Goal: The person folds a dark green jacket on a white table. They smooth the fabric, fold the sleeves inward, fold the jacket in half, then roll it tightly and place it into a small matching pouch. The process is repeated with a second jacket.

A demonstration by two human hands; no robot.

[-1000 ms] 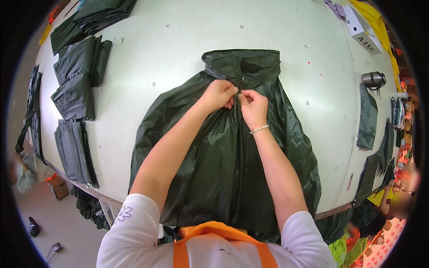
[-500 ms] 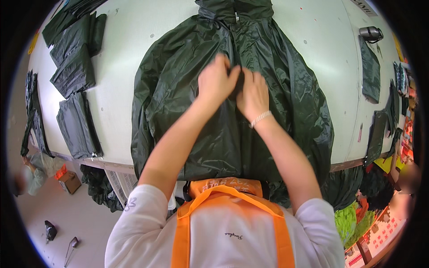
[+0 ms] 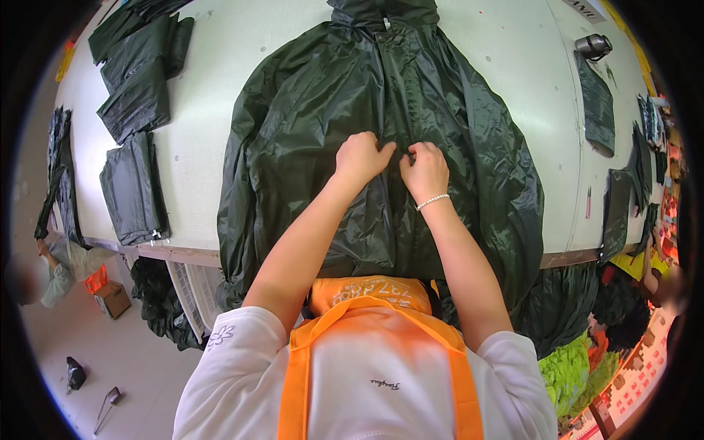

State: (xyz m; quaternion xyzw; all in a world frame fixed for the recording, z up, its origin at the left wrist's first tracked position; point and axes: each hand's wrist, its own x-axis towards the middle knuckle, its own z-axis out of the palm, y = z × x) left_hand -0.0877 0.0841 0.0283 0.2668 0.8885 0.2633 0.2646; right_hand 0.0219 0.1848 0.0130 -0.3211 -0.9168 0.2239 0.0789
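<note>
A dark green raincoat (image 3: 315,125) lies front up on the white table, its hood at the far end and its sleeves down both sides. Both hands work at its front opening, about halfway down. My left hand (image 3: 361,160) has its fingers curled onto the left side of the placket, thumb pointing right. Just across the opening, my right hand (image 3: 427,170), with a beaded bracelet at the wrist, is bent in a pinch on the other edge. The fingertips partly hide the fabric they hold.
Folded dark green garments (image 3: 133,191) lie along the table's left side. At the right are a metal flask (image 3: 592,48), a folded dark piece (image 3: 595,103) and a small pen-like item (image 3: 588,202). Dark garments (image 3: 561,304) hang below the right edge. Another person (image 3: 55,279) is at far left.
Both hands have come down the raincoat's front toward me, from the upper chest to about the middle. The gap between them is slightly wider.
</note>
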